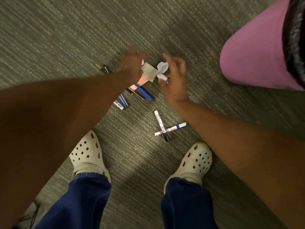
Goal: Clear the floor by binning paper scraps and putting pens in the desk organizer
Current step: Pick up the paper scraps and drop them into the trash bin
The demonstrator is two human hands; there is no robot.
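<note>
Pinched in my left hand [132, 65], a tan paper scrap [149, 72]; my right hand [173, 76] curls round a white crumpled scrap [162, 70] — scrap-gathering, I judge. Next — the pink bin [252, 55] beside me; pens [143, 92] wait on the carpet [66, 38].

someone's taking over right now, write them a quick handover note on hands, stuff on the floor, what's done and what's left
Left hand grips a grey-beige paper scrap.
Right hand pinches a crumpled white scrap.
Pink bin stands to the right on the carpet; neither scrap is in it yet.
A pink paper lies under the left hand.
Pens on the floor: two crossed markers, a blue pen, more beside it, two dark ones further left.
Left: bin scraps, collect every pen. No organizer in view.
</note>
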